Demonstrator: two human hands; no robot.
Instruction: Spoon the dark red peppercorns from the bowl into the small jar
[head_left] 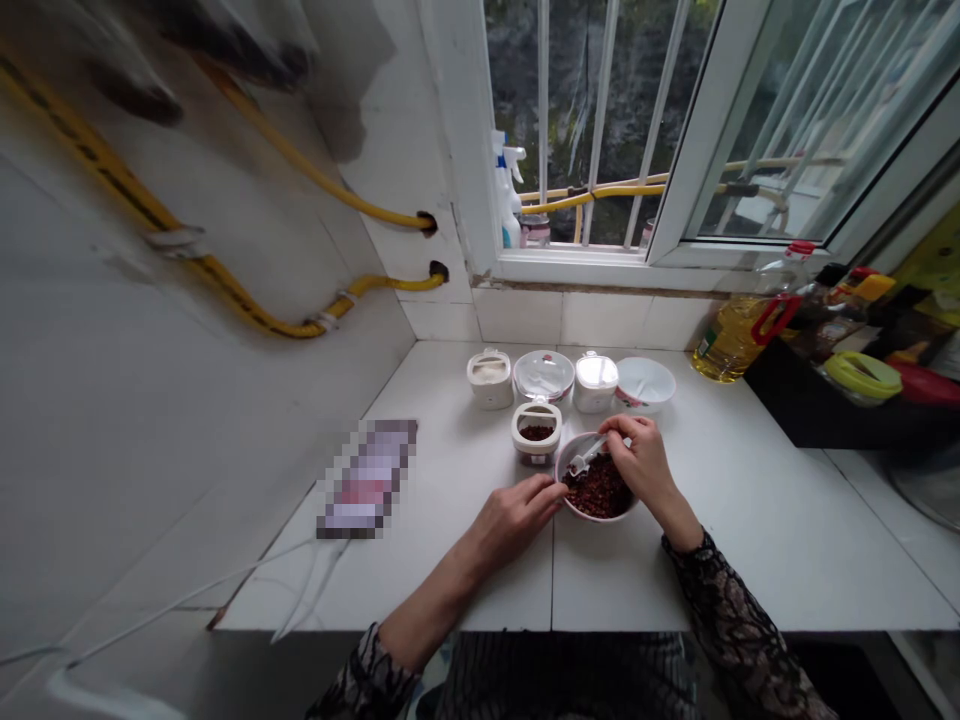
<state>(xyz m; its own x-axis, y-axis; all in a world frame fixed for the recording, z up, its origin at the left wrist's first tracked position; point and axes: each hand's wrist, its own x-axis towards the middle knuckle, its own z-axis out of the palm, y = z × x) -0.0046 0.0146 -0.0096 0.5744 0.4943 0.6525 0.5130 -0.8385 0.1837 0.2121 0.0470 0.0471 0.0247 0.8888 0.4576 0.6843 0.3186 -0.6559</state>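
A pink-rimmed bowl full of dark red flakes stands on the white tiled counter. My left hand rests against the bowl's left rim, fingers curled around it. My right hand is over the bowl and pinches a small white spoon, whose scoop points left above the flakes. Just behind the bowl's left side, a small white jar stands with no lid and has the same dark red stuff inside.
Behind stand two lidded white jars, a clear lid on a dish and an empty white bowl. An oil bottle and condiment bottles sit at right. A blurred flat object and white cables lie left.
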